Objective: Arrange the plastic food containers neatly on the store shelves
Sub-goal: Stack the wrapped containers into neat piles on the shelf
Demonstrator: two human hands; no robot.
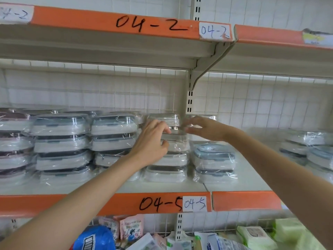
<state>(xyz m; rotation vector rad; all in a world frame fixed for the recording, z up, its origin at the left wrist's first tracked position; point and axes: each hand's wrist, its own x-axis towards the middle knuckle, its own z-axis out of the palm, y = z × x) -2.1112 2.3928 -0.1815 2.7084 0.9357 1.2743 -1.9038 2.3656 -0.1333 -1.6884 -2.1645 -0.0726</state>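
step: squaring wrapped container (173, 139) atop middle stack | left hand (153, 141) grasps its near edge | right hand (203, 128) relaxed, fingertips steadying | advice: push level, align edges with containers below

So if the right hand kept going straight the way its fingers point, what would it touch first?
Probably the clear-wrapped plastic food container atop the middle stack; the right hand points left at it, fingertips seemingly almost touching.

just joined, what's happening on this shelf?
A person is stocking the orange-edged shelf labelled 04-5 with shrink-wrapped white plastic food containers. Both hands are at the top container of a middle stack: the left hand grips its left side, the right hand is at its right side, blurred. Similar stacks stand alongside.
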